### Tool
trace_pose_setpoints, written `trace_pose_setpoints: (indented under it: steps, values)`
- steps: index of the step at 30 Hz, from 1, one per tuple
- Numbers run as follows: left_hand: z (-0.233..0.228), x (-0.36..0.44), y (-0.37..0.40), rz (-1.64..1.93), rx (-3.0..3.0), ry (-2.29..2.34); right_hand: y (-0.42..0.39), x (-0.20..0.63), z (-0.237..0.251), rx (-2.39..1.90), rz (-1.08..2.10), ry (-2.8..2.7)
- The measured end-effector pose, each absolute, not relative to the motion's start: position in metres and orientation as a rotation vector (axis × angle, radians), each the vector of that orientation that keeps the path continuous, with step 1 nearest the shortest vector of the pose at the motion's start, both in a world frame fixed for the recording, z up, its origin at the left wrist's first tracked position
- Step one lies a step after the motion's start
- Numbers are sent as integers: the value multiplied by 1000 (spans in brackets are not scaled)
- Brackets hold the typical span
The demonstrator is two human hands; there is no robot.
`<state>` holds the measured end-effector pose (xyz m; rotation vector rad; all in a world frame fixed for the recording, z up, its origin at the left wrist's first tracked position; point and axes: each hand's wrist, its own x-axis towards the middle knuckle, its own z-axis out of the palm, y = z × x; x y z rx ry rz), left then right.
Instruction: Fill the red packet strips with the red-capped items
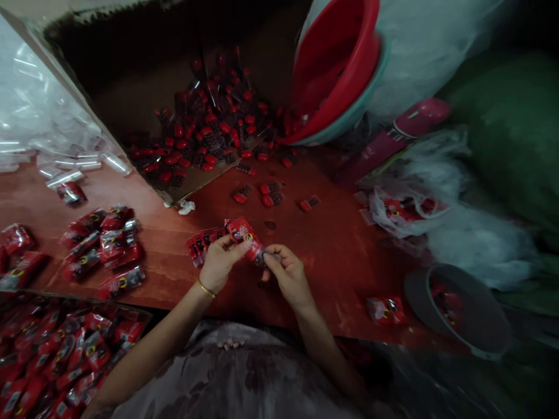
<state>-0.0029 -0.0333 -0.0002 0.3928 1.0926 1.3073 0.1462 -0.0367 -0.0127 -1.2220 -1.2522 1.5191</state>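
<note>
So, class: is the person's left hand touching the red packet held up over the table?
Touching. The head view shows the left hand with its fingertips pinching the red packet at its edge, while the right hand grips its lower end.

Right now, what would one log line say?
left hand: holds red packet | right hand: pinches packet's lower end | wooden table: loose red pieces

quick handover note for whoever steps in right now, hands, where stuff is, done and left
Left hand: grip shut on a red printed plastic packet.
Right hand: pinching the packet's lower end, where a small dark item sits; whether it is fully inside cannot be told.
Short row of red packets lies on the red-brown table beside the left hand.
Done: filled red packets in a pile at left, more in the box below.
Left: loose red-and-black small parts heaped on cardboard ahead, a few scattered on the table.
</note>
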Motion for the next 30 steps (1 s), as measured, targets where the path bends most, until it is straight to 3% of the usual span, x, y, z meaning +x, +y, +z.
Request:
trace_pose_setpoints:
  steps: [10, 18, 30]
  values:
    - [-5, 15, -40, 1332, 427, 1056, -37, 132, -13, -1293, 1236, -1272]
    - [-17, 8, -36, 1292, 472, 1066, -32, 128, -14, -1283, 1265, -1352]
    - [-12, 15, -41, 1296, 608, 1068, -34, 115, -26, -1098, 1479, -1044]
